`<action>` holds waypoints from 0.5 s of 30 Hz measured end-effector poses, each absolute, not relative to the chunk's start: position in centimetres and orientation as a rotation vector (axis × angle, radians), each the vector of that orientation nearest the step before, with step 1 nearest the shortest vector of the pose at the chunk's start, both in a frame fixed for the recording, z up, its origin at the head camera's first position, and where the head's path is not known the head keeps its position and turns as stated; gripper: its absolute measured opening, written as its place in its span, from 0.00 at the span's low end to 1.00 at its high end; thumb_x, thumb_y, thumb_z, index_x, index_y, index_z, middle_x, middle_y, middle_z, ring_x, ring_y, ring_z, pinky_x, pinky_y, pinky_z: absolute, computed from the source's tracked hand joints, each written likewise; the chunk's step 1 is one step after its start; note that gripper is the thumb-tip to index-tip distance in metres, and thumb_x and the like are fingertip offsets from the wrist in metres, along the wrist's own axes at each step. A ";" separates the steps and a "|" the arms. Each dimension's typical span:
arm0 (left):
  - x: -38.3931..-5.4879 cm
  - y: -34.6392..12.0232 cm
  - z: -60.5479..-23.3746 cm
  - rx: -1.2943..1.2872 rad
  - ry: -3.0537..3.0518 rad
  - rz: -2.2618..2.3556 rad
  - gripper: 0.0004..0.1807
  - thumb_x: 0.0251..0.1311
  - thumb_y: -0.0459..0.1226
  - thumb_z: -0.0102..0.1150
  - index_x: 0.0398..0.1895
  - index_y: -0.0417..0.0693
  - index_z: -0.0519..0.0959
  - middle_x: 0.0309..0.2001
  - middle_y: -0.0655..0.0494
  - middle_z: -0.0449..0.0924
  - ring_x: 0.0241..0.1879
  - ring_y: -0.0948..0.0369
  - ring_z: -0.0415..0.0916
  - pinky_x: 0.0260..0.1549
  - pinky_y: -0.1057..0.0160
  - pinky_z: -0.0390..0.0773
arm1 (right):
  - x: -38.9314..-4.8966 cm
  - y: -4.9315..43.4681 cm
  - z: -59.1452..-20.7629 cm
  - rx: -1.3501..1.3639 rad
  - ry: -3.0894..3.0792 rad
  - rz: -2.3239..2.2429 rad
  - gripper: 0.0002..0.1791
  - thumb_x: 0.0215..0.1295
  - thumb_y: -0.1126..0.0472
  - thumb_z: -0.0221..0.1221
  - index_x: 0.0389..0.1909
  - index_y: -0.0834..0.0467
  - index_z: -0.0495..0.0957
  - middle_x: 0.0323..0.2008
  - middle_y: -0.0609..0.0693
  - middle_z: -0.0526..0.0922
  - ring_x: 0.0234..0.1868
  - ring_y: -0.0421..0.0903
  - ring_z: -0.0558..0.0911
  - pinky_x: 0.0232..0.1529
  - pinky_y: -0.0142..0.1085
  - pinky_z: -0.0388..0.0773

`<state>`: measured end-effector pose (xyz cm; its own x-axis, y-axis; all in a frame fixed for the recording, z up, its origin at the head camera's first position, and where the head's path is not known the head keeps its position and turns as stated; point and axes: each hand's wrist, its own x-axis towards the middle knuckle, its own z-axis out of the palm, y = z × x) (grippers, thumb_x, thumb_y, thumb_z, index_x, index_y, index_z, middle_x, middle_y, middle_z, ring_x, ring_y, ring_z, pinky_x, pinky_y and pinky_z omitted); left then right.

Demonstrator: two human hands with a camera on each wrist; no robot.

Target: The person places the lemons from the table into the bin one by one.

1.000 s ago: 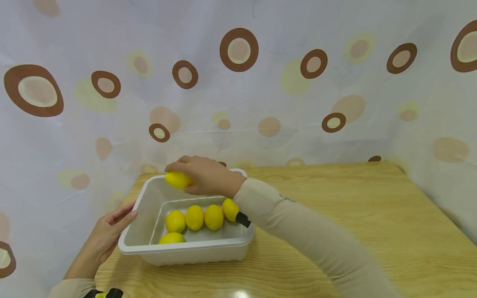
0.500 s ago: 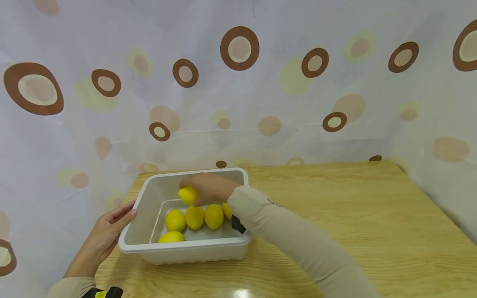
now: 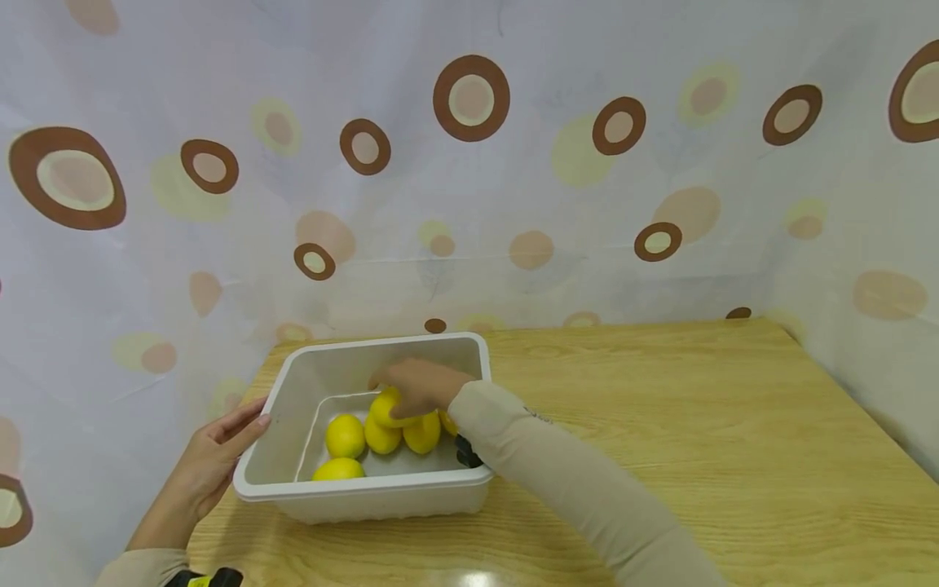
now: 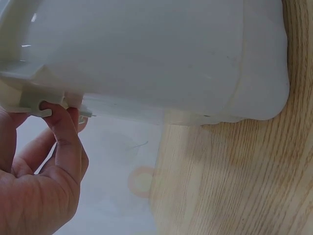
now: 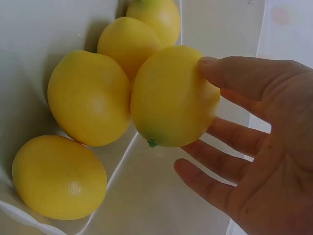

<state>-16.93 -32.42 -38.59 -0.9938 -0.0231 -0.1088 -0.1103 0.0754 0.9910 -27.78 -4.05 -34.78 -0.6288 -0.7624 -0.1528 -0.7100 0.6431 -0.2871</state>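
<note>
A white plastic tub (image 3: 381, 504) with several yellow lemons (image 3: 345, 436) in it stands on the table. At its left end my left hand (image 3: 209, 458) grips the rim; in the left wrist view, curled fingers (image 4: 66, 132) hook under the lip. My right hand (image 3: 424, 385) reaches inside the tub and holds a lemon (image 3: 385, 407). Close up in the right wrist view, this lemon (image 5: 171, 98) sits between thumb and fingers, its green tip pointing down. It touches or overlaps the lemons lying beside it. The right wrist partly hides the rightmost lemon.
The wood-grain table (image 3: 660, 424) stretches to the right of the tub. Behind it hangs a pale curtain (image 3: 513, 187) with brown and beige ring patterns. A black wrist strap (image 3: 467, 453) sits by the tub's right front corner.
My right hand has lowered the lemon from above the tub's back left rim, down and rightward among the other lemons. My left hand has stayed on the rim.
</note>
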 end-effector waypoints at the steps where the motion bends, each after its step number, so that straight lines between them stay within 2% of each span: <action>1: -16.9 -32.4 -38.6 -0.141 2.258 2.088 0.20 0.68 0.41 0.54 0.63 0.58 0.71 0.45 0.76 0.79 0.45 0.71 0.77 0.41 0.69 0.80 | -27.8 -4.0 -34.7 -1.189 2.603 -0.291 0.26 0.62 0.58 0.64 0.62 0.49 0.73 0.59 0.44 0.76 0.59 0.43 0.74 0.63 0.35 0.67; 6: -16.9 -32.4 -38.5 -0.152 2.261 2.077 0.25 0.69 0.41 0.54 0.68 0.51 0.66 0.46 0.76 0.78 0.45 0.72 0.76 0.42 0.69 0.79 | -27.8 -4.0 -34.7 -1.210 2.613 -0.275 0.25 0.64 0.57 0.63 0.62 0.50 0.73 0.60 0.44 0.75 0.60 0.43 0.72 0.64 0.35 0.65; 15: -16.9 -32.4 -38.5 -0.160 2.281 2.056 0.27 0.69 0.41 0.53 0.69 0.50 0.65 0.45 0.76 0.77 0.45 0.71 0.77 0.42 0.69 0.80 | -27.8 -3.9 -34.6 -1.239 2.652 -0.322 0.23 0.67 0.55 0.60 0.62 0.51 0.73 0.61 0.46 0.75 0.61 0.43 0.72 0.64 0.34 0.66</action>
<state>-16.88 -32.35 -38.49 -0.9923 -0.0328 -0.1190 -0.1218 0.1015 0.9874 -27.77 -3.92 -34.57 -0.6301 -0.7718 -0.0854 -0.7289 0.6259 -0.2774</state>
